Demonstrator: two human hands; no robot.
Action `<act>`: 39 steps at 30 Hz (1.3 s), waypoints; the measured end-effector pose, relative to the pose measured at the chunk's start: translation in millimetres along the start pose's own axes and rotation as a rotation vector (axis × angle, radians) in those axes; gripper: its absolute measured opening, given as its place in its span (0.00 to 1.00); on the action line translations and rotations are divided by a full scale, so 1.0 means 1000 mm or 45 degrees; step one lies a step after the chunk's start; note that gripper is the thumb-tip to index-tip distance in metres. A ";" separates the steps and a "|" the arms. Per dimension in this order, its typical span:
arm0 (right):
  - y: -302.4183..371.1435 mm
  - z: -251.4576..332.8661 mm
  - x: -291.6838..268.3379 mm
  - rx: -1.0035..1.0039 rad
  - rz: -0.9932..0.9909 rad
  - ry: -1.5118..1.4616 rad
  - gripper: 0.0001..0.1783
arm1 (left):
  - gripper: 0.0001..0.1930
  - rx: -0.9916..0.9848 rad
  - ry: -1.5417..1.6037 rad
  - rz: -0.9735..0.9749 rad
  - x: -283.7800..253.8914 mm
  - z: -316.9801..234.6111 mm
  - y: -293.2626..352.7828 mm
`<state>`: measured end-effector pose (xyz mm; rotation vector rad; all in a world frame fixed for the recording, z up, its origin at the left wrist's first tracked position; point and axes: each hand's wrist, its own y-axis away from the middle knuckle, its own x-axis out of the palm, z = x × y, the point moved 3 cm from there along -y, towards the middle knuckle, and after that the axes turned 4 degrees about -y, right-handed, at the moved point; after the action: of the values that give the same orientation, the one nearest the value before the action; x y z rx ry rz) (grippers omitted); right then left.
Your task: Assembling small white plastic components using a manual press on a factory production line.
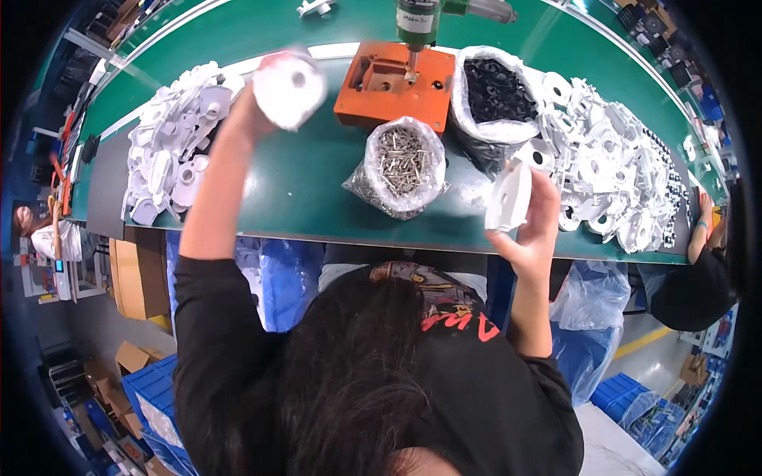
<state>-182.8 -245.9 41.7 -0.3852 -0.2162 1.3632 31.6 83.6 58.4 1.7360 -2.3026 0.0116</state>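
Note:
In my raised left hand (255, 109) is a rounded white plastic part (290, 99) with a dark hole, smeared by motion, left of the orange fixture block (361, 105). That hand's fingers are mostly hidden behind it. My right hand (541, 220) grips a second white plastic housing (509, 198) between thumb and fingers, above the bench's near edge. A green power screwdriver (418, 30) hangs over the fixture, its bit down at the block. Between my hands stands a bag of metal screws (405, 163).
A bag of small black parts (498, 91) stands right of the fixture. White plastic parts are heaped at the left (171, 151) and right (607, 166) of the green bench (298, 186). Other people sit at the far left (73, 242) and far right (692, 289).

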 end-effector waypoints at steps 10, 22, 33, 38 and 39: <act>-0.033 0.055 0.085 -0.763 0.533 0.467 0.39 | 0.25 0.214 -0.093 0.752 0.131 0.063 0.100; -0.035 0.049 0.087 -0.631 0.692 0.304 0.38 | 0.22 0.399 -0.266 0.724 0.129 0.086 0.104; -0.034 0.045 0.074 -0.531 0.622 0.315 0.41 | 0.26 -0.554 0.607 0.435 0.127 0.056 0.118; -0.031 0.043 0.075 -0.528 0.630 0.362 0.42 | 0.32 -0.417 0.414 0.310 0.137 0.054 0.120; -0.031 0.039 0.074 -0.493 0.628 0.340 0.42 | 0.29 -0.403 0.408 0.366 0.135 0.055 0.119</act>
<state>-154.4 -172.4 84.4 -0.9878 -0.1676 1.7341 -126.5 -19.1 50.5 1.1513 -2.1549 -0.0187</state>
